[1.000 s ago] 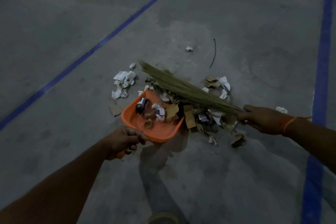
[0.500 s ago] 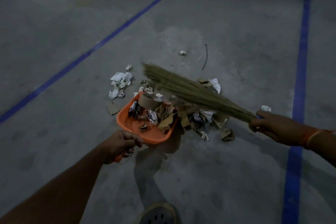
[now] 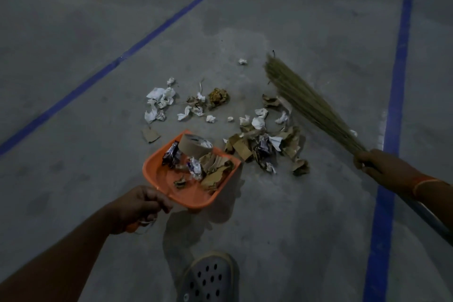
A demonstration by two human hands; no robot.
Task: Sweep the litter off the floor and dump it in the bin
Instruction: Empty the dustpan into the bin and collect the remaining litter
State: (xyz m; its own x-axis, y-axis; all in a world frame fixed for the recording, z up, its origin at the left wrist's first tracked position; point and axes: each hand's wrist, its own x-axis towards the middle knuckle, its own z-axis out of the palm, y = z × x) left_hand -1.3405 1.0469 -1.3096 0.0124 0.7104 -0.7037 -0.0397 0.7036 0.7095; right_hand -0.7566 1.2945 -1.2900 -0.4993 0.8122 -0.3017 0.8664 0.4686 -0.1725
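The broom has been swung back off the litter, ready to sweep, fingers of the right hand wrapped around it. The dustpan, just beyond the left hand fingers curled on its handle, is tipped to catch scraps.

Orange dustpan tilted on grey floor, holding tape roll, wrappers, cardboard scraps; litter pile just beside its lip; grass broom angled right of pile.
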